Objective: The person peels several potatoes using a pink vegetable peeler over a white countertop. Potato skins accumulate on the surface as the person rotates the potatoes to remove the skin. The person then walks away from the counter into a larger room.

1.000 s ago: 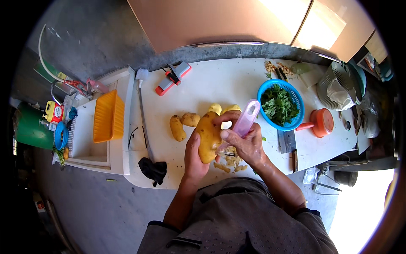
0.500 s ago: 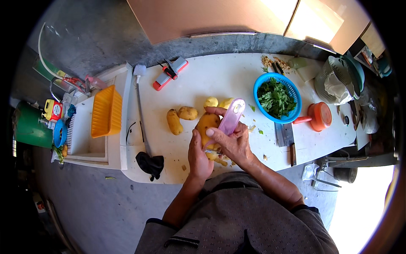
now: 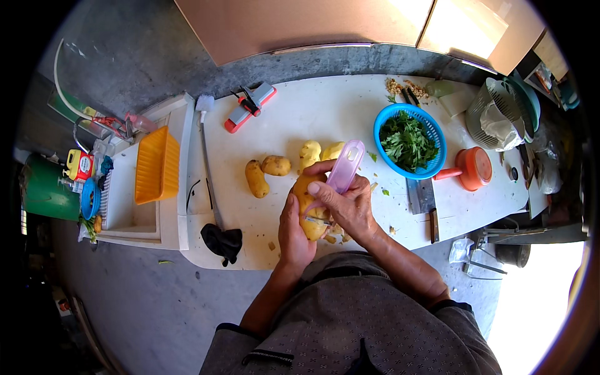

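Observation:
My left hand (image 3: 295,234) is closed around a long unpeeled potato (image 3: 306,189) held above the front of the white table. In my right hand (image 3: 352,206) is a vegetable peeler (image 3: 347,165) with a translucent pink handle, its metal blade lying across the potato's near end. My right fingertips reach over the potato's far side. Beyond my hands lie a peeled potato (image 3: 310,153) and another peeled one (image 3: 333,150), both partly hidden. Two unpeeled potatoes, one long (image 3: 256,179) and one rounder (image 3: 276,165), rest to the left. Bits of peel (image 3: 340,235) are scattered beneath my hands.
A blue basket of leafy greens (image 3: 409,140) stands to the right, beside a cleaver (image 3: 424,200) and an orange-red pot (image 3: 476,170). At left are a black cloth (image 3: 222,244), a long-handled brush (image 3: 205,106) and a sink (image 3: 128,219) with a yellow basket (image 3: 157,167).
The potato and both hands have shifted slightly, showing more of the peeled potato behind. The peeler blade sits a little farther up the potato's near end.

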### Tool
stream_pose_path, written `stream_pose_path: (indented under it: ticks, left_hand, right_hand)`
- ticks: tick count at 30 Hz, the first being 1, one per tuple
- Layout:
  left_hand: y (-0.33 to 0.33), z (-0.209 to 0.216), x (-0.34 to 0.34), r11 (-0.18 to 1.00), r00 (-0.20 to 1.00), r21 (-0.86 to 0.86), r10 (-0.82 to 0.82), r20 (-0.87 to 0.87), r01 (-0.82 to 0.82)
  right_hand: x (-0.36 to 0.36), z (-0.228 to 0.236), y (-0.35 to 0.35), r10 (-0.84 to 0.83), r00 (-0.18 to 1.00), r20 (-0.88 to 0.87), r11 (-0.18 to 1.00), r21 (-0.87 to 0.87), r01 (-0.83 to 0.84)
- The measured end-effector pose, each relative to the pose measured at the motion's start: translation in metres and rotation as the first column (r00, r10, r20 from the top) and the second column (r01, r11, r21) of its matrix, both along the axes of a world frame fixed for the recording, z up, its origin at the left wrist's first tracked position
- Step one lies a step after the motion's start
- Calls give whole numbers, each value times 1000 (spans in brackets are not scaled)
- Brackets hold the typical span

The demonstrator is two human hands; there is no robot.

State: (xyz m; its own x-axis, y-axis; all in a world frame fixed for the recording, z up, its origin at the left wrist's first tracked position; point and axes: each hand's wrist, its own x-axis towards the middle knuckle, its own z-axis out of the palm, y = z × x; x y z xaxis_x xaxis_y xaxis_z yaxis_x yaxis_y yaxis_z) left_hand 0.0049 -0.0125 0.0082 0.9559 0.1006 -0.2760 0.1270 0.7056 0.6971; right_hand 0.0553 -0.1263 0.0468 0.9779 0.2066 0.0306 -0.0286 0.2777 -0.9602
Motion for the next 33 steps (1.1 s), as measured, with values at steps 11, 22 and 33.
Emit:
stream_pose_path:
  ticks: [11,22,33]
  left_hand:
    - [1,9,-5,982,983,52,-181,26,179]
    - [1,5,0,971,975,167,-191,113,170]
    - [4,4,0,966,983,231,-145,108,117]
  right_hand:
    - [18,4,-16,-83,994,-66,988,125,91]
    - [8,-2,-15,-88,993,-83,991,92,96]
    - [7,-1,-19,-113,992,-55,993,-28,111]
